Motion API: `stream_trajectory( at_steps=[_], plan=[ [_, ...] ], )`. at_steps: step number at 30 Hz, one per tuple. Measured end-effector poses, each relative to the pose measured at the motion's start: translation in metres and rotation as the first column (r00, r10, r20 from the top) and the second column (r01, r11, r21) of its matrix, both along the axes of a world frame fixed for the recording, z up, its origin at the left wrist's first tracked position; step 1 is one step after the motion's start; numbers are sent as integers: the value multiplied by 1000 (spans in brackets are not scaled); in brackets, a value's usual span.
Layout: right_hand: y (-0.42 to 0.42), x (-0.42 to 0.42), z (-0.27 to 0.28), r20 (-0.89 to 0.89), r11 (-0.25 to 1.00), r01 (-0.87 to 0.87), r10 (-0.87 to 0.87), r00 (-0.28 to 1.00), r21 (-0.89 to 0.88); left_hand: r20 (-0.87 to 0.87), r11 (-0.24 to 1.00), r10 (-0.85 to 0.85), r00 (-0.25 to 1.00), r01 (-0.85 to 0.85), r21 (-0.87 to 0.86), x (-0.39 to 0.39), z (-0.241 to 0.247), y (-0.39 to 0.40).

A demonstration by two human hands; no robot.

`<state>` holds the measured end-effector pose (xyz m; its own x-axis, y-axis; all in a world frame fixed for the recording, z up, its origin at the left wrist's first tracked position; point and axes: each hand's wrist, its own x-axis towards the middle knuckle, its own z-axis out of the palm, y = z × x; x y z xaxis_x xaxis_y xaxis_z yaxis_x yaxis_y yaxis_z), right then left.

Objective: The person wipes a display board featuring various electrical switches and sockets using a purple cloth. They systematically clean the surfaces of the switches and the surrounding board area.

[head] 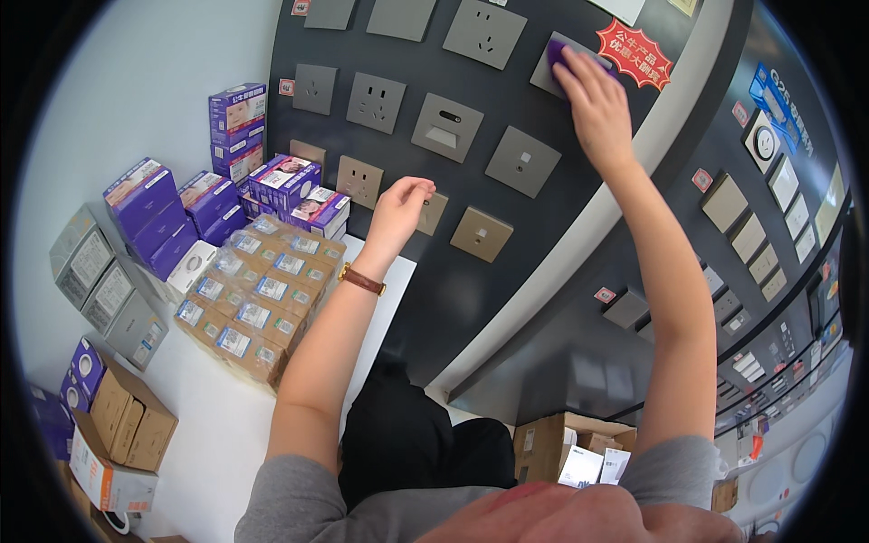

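Observation:
My right hand (601, 112) is raised to the upper right and presses a purple cloth (558, 53) against a grey wall-switch plate (543, 73). Much of that plate is hidden under the hand and cloth. My left hand (402, 209), with a brown-strapped watch (363, 279) on the wrist, hovers in front of the dark display panel (434, 298). Its fingers are loosely curled together with nothing visible in them. Partly behind it is a gold plate (432, 214). A gold socket (359, 182) lies just left of the hand, and another gold plate (481, 234) is to its right.
On the white tabletop (210, 407) to the left are a plastic-wrapped block of brown cartons (271, 285), stacked purple boxes (146, 210) and an open carton (136, 414). A carton of small boxes (540, 441) stands low at the right. More switch panels (733, 203) line the right side.

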<state>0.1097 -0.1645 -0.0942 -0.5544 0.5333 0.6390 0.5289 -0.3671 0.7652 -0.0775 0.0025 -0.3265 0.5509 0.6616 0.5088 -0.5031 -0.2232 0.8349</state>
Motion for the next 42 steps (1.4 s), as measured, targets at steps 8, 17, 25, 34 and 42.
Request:
stream_trajectory(
  at_steps=[8,17,25,34,42],
  plan=[
    [-6,-17,-50,97,917,143,-115,989,-373,20,1000,-13,1000,13,2,-5,5,-3],
    [14,-39,-19,81,971,-13,34,996,-239,77,999,32,997,-32,-8,-13,9,11],
    [13,-9,-47,-172,998,1,10,985,68,72,1000,-4,997,5,-7,-17,13,11],
    [5,-16,-51,-198,993,-29,5,980,-118,64,1000,-3,998,3,-11,-22,17,8],
    [1,-5,32,-244,984,-177,174,954,7,64,1000,-6,998,7,-18,-24,18,8]
  ],
)
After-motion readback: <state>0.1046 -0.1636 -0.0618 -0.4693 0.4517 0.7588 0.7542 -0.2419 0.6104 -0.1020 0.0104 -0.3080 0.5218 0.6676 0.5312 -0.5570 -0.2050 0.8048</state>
